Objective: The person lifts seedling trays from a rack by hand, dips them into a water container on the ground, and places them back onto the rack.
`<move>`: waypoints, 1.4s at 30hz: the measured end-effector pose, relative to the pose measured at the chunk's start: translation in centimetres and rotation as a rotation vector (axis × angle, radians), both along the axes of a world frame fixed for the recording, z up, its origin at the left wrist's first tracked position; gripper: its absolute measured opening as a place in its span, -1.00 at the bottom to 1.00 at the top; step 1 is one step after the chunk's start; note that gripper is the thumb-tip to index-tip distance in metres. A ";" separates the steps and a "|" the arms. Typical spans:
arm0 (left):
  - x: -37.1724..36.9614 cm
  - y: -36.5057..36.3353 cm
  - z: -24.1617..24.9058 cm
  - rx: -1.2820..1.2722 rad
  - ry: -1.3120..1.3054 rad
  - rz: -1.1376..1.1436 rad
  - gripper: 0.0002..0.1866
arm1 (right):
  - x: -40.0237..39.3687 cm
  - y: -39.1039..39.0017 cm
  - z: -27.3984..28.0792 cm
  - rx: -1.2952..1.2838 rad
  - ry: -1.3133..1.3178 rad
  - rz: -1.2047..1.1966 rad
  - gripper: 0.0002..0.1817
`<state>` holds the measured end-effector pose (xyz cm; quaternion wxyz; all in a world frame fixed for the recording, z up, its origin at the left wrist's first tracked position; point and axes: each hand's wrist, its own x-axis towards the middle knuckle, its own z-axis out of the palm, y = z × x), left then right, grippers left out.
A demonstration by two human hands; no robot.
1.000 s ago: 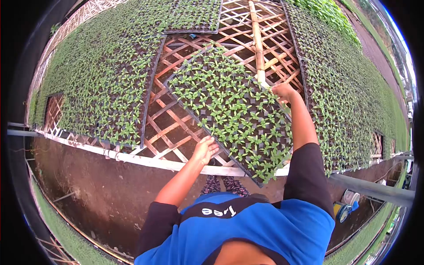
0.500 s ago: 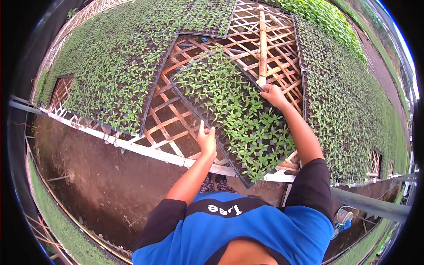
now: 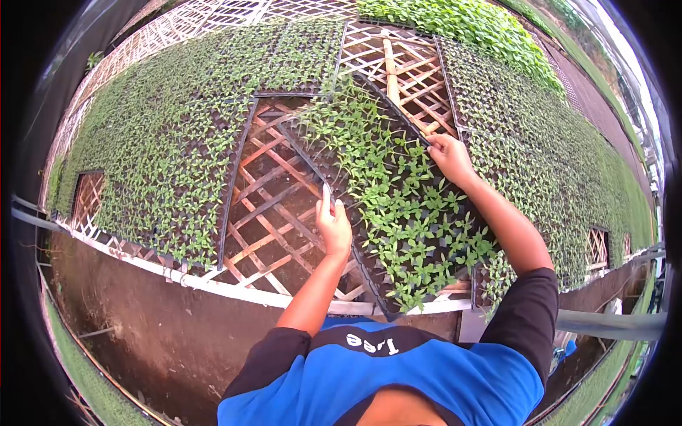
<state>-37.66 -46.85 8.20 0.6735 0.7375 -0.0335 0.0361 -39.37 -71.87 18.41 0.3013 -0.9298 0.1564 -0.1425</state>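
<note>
A black seedling tray (image 3: pixel 392 108) full of young green seedlings (image 3: pixel 408 206) lies at a slant between my hands, above the wooden lattice. My left hand (image 3: pixel 334 227) is at its left long edge, fingers pinched at the rim. On the opposite long edge, my right hand (image 3: pixel 452 162) grips the rim between thumb and fingers. The tray's near corner comes close to the white front rail, and its far corner reaches up near the tray behind. Part of the right side is covered by leaves and my forearm.
Bare lattice (image 3: pixel 273 192) shows left of the held tray, with a bamboo pole (image 3: pixel 391 71) on the lattice beyond. Other seedling trays stand left (image 3: pixel 163 170), behind and right (image 3: pixel 540 163). A white rail (image 3: pixel 241 290) edges the bench; a grey pipe (image 3: pixel 611 325) is at right.
The held tray has moved forward over the lattice, away from my body, with its far corner now near the tray behind. Both hands keep their places on its edges. My view has shifted.
</note>
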 end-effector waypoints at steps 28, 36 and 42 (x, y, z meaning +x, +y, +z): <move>55.9 -32.5 -11.3 0.820 -0.538 -0.087 -0.76 | 42.0 -28.9 -16.1 -0.056 -0.104 -0.581 -0.67; 54.7 -29.9 -9.1 1.108 -0.231 -0.291 -0.74 | 40.6 -34.1 -20.9 0.179 0.022 -0.514 -0.63; 46.4 -22.9 -5.3 0.621 -0.808 -0.178 -0.72 | 30.0 -28.7 -17.6 0.489 -0.016 -0.554 -0.64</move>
